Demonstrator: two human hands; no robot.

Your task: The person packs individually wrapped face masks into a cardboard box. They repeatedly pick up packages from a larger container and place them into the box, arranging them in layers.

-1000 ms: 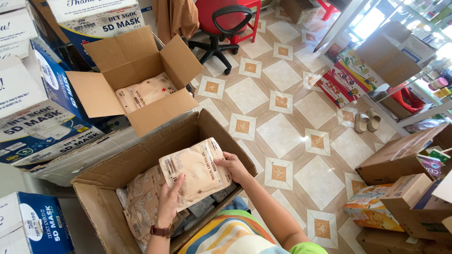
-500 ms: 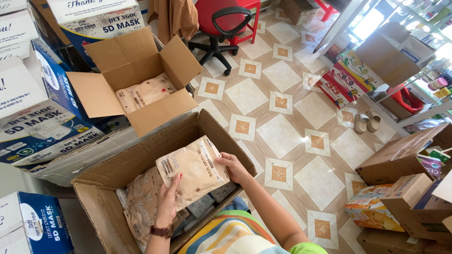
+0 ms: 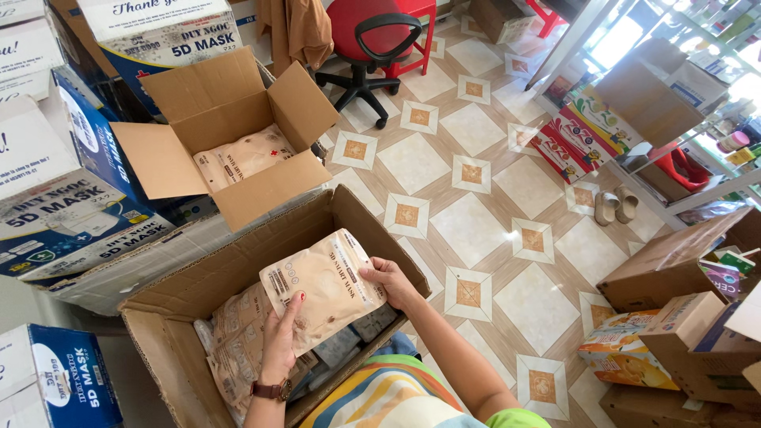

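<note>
Two hands grip one beige pouch (image 3: 325, 287) over a large open carton (image 3: 170, 305): left hand (image 3: 279, 339) beneath, right hand (image 3: 394, 283) pinching its edge. More pouches lie partly hidden inside. A second open carton (image 3: 230, 131) sits behind, beside a patterned tile floor (image 3: 476, 214).

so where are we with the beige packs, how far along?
Done: a few beige packs already lie in the smaller open box. In hand: one beige pack held flat by the left hand and right hand above the large carton. Left: more packs sit in that carton, so it looks far from finished.
</note>
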